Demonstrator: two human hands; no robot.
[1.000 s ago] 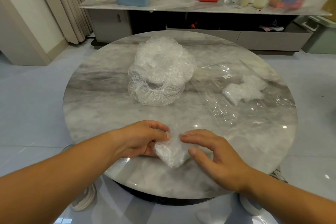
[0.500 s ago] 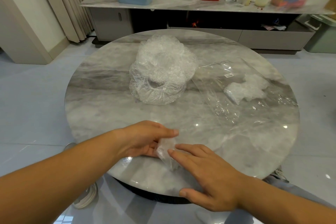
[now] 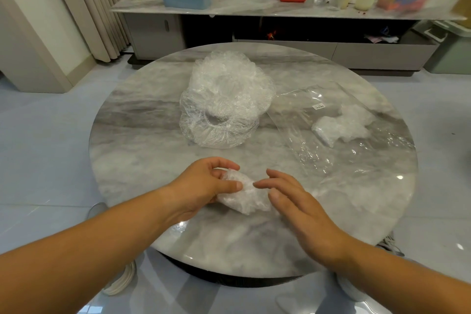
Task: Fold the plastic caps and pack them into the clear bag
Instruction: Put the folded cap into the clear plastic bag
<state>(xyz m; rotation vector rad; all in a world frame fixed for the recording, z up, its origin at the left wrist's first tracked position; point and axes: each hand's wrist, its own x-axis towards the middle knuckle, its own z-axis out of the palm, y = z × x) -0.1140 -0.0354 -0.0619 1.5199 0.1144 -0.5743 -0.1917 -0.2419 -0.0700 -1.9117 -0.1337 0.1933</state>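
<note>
Some folded caps [image 3: 340, 127] in clear bag [image 3: 312, 154]

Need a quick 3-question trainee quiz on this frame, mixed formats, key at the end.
1. True or false: the clear bag already holds folded caps.
2. Which hand grips the folded cap near the table edge? A) left B) right C) neither
3. Fill in: the pile of unfolded caps lies to the person's ___ of the clear bag.
Key: 1 true. 2 A: the left hand curls round it; the right hand has straight fingers. 3 left.
</note>
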